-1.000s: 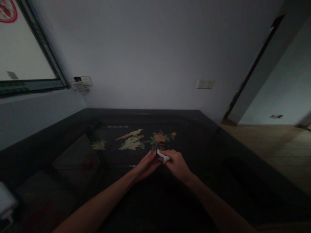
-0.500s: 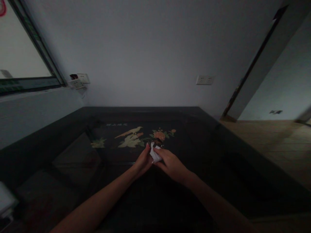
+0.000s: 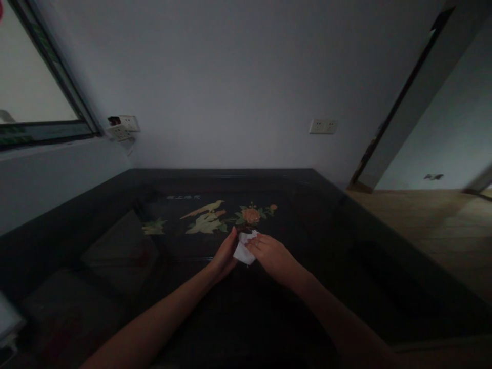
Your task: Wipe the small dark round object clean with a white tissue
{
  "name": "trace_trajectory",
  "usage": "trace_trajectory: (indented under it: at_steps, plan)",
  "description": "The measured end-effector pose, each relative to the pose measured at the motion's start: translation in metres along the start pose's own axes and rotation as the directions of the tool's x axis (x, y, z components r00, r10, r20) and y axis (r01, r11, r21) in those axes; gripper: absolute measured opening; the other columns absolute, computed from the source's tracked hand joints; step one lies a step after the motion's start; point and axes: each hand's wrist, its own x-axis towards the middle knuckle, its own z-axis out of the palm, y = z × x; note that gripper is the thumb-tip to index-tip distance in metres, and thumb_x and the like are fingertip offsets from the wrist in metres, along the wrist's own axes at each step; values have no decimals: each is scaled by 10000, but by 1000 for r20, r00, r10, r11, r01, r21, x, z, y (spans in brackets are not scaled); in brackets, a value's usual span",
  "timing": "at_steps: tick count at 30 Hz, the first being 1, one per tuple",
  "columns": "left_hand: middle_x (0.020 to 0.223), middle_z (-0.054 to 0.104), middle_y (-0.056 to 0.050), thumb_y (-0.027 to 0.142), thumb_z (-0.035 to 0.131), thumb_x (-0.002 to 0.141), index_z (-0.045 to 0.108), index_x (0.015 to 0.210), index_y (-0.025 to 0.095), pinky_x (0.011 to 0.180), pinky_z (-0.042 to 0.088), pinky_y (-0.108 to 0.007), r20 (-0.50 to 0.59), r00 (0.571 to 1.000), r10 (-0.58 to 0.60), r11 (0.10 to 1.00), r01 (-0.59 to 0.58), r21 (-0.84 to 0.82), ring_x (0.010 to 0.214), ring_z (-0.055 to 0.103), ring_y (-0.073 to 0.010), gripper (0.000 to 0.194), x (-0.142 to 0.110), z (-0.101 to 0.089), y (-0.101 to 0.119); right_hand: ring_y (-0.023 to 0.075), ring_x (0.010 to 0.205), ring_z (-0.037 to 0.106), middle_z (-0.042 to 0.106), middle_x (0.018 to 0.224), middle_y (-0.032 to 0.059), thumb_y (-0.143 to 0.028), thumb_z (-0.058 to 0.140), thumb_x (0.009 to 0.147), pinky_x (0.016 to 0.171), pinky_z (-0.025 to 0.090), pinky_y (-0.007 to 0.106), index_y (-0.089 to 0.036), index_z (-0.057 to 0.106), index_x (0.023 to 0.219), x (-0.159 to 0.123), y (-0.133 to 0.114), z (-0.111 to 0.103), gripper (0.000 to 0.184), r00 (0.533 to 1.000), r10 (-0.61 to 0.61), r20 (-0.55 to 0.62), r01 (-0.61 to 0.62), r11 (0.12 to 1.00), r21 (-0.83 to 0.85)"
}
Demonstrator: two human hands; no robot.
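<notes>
A white cloth or tissue (image 3: 245, 253) lies spread between my two hands, above the dark table. My right hand (image 3: 274, 257) presses the cloth from the right, with the fingers laid over its upper part. On the left side, my left hand (image 3: 225, 256) has its thumb pointing up and grips a small dark, glossy object (image 3: 243, 229). Only the top of that object shows beyond the cloth; its kind cannot be made out against the dark surface.
The glossy black table (image 3: 215, 179) bears a printed bird (image 3: 205, 211) and flower (image 3: 251, 215). Wall sockets (image 3: 323, 126) are behind it. A pale object (image 3: 9, 318) sits at the lower left edge. Wooden floor (image 3: 418, 220) is at right.
My right hand has shifted slightly and its fingers now lie flatter over the cloth. The cloth is spread wider and lower, covering more of the dark object.
</notes>
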Motion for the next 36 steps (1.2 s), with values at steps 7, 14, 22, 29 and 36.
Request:
trace_trajectory:
  at_steps: [7, 14, 22, 29, 36]
  plan:
    - [809, 670, -64, 437, 563, 829, 639, 967, 135, 685, 487, -254, -21, 1000, -13, 998, 14, 61, 737, 625, -158, 341, -7, 0, -1, 209, 942, 626, 683, 1028, 117, -91, 426, 866, 844, 446, 317, -137, 595, 1113, 6, -22, 3, 303, 943, 329, 52, -329, 894, 305]
    - [920, 642, -18, 390, 670, 756, 601, 1027, 204, 726, 471, -223, 42, 992, 115, 991, -118, 66, 793, 593, -120, 336, -5, -1, -3, 194, 909, 631, 678, 1017, 102, -141, 425, 888, 792, 459, 282, -137, 557, 1132, 8, -28, 7, 277, 890, 454, 26, -365, 678, 638]
    - [987, 670, -62, 427, 654, 759, 605, 1049, 172, 754, 462, -266, 5, 998, 66, 995, -66, 73, 806, 620, -159, 390, -2, -3, -4, 231, 933, 636, 694, 956, 154, -96, 446, 873, 957, 408, 370, -74, 625, 1028, 6, -14, 2, 238, 993, 81, 83, -81, 997, 1]
    - [1073, 669, -83, 380, 651, 773, 625, 1079, 172, 904, 402, -300, 49, 995, 86, 991, -91, 101, 985, 600, -196, 371, -4, -3, -4, 295, 1082, 586, 640, 1100, 248, -60, 445, 846, 994, 405, 428, 7, 621, 1065, 3, -18, 15, 289, 985, 162, 60, -152, 977, -152]
    - [1044, 652, -70, 424, 647, 762, 612, 1084, 183, 763, 444, -257, 62, 992, 110, 978, -120, 172, 860, 595, -160, 403, -3, -2, -5, 249, 869, 651, 689, 937, 176, -32, 399, 852, 804, 492, 363, -68, 620, 1008, 6, -28, 9, 273, 962, 245, 118, -238, 969, -68]
